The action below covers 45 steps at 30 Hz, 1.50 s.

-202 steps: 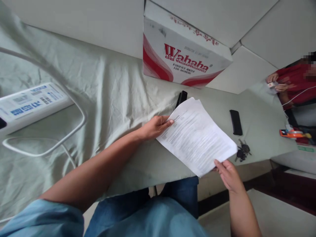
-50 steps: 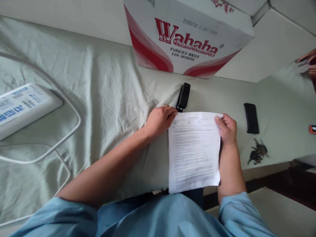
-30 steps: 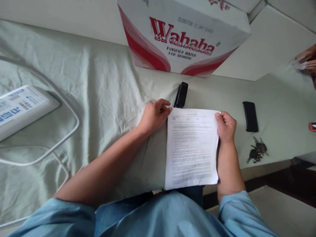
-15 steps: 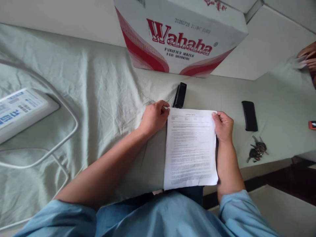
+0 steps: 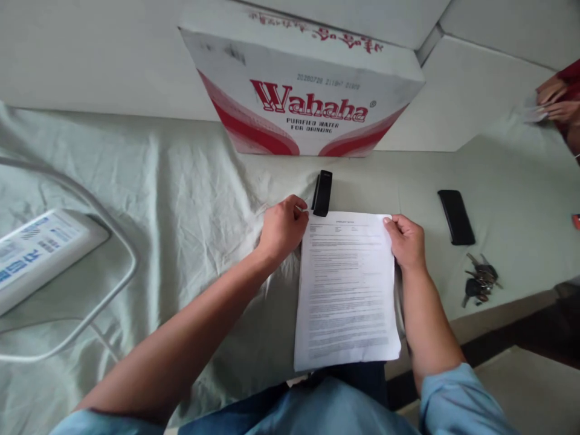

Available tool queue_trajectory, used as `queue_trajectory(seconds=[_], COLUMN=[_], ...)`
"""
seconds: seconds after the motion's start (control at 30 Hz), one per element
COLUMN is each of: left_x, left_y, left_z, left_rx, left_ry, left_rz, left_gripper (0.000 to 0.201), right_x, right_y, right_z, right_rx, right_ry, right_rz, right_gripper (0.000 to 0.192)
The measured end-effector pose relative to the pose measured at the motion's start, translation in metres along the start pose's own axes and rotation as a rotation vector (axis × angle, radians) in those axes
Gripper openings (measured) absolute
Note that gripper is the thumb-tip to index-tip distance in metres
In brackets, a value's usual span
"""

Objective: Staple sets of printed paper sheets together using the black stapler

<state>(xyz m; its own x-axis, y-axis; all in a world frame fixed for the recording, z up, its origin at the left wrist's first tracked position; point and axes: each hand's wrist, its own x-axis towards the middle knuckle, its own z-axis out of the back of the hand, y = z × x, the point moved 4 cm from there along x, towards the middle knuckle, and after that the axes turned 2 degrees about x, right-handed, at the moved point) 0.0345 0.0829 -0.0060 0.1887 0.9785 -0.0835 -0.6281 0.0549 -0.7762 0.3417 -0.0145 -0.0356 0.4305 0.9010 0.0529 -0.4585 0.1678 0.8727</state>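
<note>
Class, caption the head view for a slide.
Right grip pinches printed sheets by one top corner; left grip at the other, beside black stapler.

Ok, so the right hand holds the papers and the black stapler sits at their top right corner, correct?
No, wrong corner: the head view shows the black stapler at the top left of the papers; the right hand holds them.
</note>
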Motion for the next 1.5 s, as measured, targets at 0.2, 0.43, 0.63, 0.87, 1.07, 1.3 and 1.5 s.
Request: queue_trajectory(seconds=[0.2, 0.43, 0.63, 0.87, 1.07, 1.3, 1.5], left_x=[0.002, 0.002, -0.007, -0.006, -0.009, -0.01, -0.01], left_y=[-0.002, 0.002, -0.001, 0.001, -0.004, -0.005, -0.005], left_z=[-0.007, -0.012, -0.014, -0.021, -0.018, -0.019, -0.02], left_rx=[-0.043, -0.048, -0.025, -0.006, -0.022, 0.053, 0.106], left_ry=[-0.034, -0.032, -0.257, -0.165, -0.184, -0.224, -0.237], left_rz=[0.072, -0.026, -0.44, -0.536, -0.517, -0.461, -0.452], left_gripper=[0.015, 0.023, 0.05, 0.063, 0.04, 0.031, 0.03], right_x=[0.004, 0.011, 0.025, 0.036, 0.027, 0.022, 0.019], right_y=[-0.001, 0.004, 0.019, 0.021, 0.017, 0.009, 0.013], right_z=[0.004, 0.009, 0.013, 0.016, 0.017, 0.021, 0.019], right_rx=[0.023, -0.028, -0.082, -0.048, -0.021, 0.002, -0.001], right_ry=[-0.047, -0.065, -0.029, -0.015, -0.012, -0.06, -0.069], right_rz=[-0.021, 0.0, 0.038, 0.062, 0.043, 0.005, 0.014], right_gripper=[0.038, 0.04, 0.039, 0.035, 0.035, 0.037, 0.038])
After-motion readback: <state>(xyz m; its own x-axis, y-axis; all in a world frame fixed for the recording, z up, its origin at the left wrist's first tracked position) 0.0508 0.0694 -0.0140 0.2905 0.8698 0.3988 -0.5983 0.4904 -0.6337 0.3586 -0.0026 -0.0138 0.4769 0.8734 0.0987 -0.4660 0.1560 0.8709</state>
